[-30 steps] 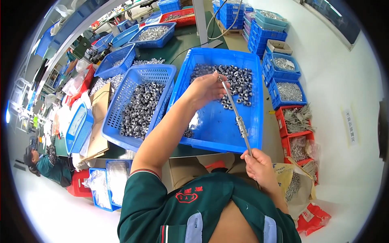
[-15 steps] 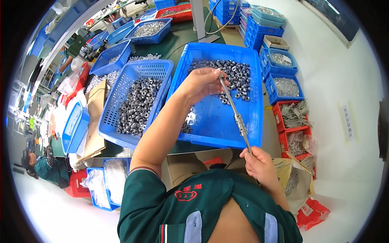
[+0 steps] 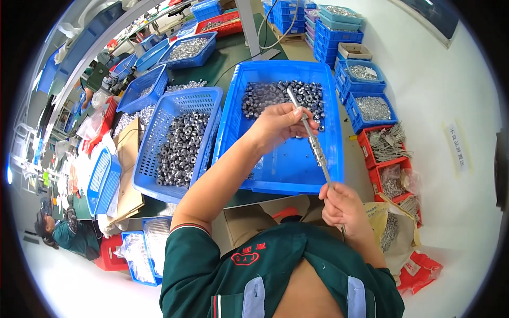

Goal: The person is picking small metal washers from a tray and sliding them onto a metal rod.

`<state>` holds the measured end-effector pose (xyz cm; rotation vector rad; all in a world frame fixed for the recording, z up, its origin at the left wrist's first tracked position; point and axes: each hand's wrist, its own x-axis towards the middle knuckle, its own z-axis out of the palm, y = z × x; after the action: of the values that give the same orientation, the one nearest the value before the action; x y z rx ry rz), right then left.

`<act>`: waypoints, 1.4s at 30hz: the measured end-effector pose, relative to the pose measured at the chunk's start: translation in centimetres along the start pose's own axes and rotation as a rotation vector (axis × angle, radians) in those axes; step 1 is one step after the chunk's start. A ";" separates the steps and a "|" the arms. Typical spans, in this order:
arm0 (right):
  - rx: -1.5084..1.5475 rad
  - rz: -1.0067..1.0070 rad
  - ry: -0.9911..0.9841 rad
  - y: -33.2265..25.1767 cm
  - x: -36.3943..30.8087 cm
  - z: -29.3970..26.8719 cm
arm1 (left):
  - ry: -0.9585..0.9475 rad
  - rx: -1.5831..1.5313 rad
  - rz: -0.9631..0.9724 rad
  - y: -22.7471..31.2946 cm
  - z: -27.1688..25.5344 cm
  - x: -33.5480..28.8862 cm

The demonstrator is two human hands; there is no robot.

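Observation:
A slim metal rod (image 3: 325, 170) slants in front of me, with several shiny ring-like metal pieces (image 3: 316, 150) sitting along its middle. My left hand (image 3: 281, 126) is closed around the upper part of the rod, whose bare tip sticks out beyond the fingers. Lower down, my right hand (image 3: 344, 209) grips the other end, and a short length shows below the fist. Under the left hand lies a solid-walled blue bin (image 3: 281, 177) with dark metal nut-like rings (image 3: 307, 95) heaped at its far side. Whether the left fingers also touch a ring cannot be made out.
To the left, a perforated blue basket (image 3: 151, 143) holds more dark rings (image 3: 183, 148). Cardboard (image 3: 129, 169) lies beside it on the green table (image 3: 233, 199). Red bins (image 3: 374, 143) and stacked blue crates (image 3: 374, 124) line the right. A co-worker (image 3: 74, 233) is at far left.
My left hand has slid down the rod toward the ring-like pieces, and the rod's tip now shows above it. The right hand keeps its grip. The whole view has shifted slightly.

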<state>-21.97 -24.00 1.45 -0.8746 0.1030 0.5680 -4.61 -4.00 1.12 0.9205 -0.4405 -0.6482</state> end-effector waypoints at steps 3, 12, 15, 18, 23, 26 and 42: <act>-0.083 -0.055 0.052 -0.3 0.2 0.4 | 0.023 0.039 -0.058 -0.5 0.8 0.1; -0.110 -0.061 0.082 -0.1 0.6 -0.4 | -0.037 0.260 -0.169 -0.5 0.9 0.4; -0.115 -0.093 0.106 0.1 0.3 -0.6 | 0.106 0.305 -0.135 -0.1 -0.8 0.8; -0.107 -0.136 0.143 0.3 -0.1 -1.2 | 0.399 1.143 0.006 -1.8 -3.3 2.1; -0.095 -0.144 0.148 0.5 -0.6 -2.1 | 0.226 1.648 0.036 -4.4 -4.4 1.8; -0.100 -0.133 0.151 0.5 -0.7 -1.9 | 0.189 1.787 -0.050 -5.4 -4.6 1.5; -0.186 -0.064 0.150 0.7 -0.7 -1.9 | 0.516 0.831 -0.249 -0.7 -3.3 2.1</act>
<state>-22.66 -25.33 -0.03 -1.0973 0.1596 0.4569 -1.30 -3.79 -1.10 1.8978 -0.1120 -0.4130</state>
